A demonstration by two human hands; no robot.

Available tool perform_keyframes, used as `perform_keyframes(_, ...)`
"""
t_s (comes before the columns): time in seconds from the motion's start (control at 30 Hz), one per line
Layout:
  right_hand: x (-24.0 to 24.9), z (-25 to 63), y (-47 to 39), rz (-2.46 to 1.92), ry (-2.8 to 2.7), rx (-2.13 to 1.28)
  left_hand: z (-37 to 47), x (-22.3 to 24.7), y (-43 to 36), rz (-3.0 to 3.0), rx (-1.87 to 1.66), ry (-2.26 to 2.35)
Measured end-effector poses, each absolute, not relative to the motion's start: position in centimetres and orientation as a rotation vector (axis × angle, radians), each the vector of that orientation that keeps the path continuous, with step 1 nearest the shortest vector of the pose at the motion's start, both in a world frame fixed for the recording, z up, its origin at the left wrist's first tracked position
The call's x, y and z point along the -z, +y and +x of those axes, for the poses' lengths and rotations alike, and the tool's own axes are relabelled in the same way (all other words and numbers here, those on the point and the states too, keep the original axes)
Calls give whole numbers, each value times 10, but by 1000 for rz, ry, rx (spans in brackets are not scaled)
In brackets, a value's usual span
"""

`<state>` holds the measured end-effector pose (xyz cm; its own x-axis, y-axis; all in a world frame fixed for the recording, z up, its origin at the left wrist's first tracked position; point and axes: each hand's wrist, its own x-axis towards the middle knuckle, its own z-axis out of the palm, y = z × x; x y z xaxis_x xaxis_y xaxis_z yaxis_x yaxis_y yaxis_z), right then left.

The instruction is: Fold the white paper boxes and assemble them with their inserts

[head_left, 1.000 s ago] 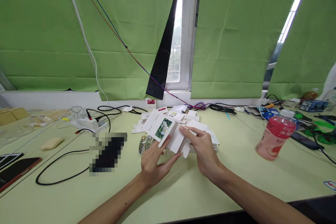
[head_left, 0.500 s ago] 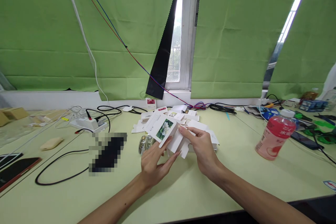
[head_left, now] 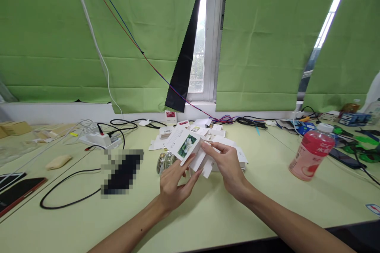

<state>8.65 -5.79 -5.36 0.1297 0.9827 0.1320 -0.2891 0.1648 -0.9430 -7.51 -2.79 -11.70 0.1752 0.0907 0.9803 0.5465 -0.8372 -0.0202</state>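
Note:
A white cardboard box with a white-flower picture is held in the air, tilted, with loose flaps at its near end. My left hand grips it from the left and below, fingers behind it and thumb at the lower flaps. My right hand pinches the box's right edge between thumb and fingers. Behind and under the hands lies a pile of white cartons, some printed with flowers. A shiny metallic coiled object stands just left of the box, partly hidden by my left hand.
A pink drink bottle stands at the right, beside a dark phone. On the left are a white power strip, black cables, a beige oval item and a red-edged phone. Green curtains hang behind the table.
The held box and its lower flaps have shifted very slightly. Both hands keep nearly the same places and grips.

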Motion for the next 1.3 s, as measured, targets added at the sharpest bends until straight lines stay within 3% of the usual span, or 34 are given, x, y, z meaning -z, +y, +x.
perform_keyframes(1.3, 62, 98, -42, -1044, -1215, -965, -77, 122, -24, -2175, 1873, -794)
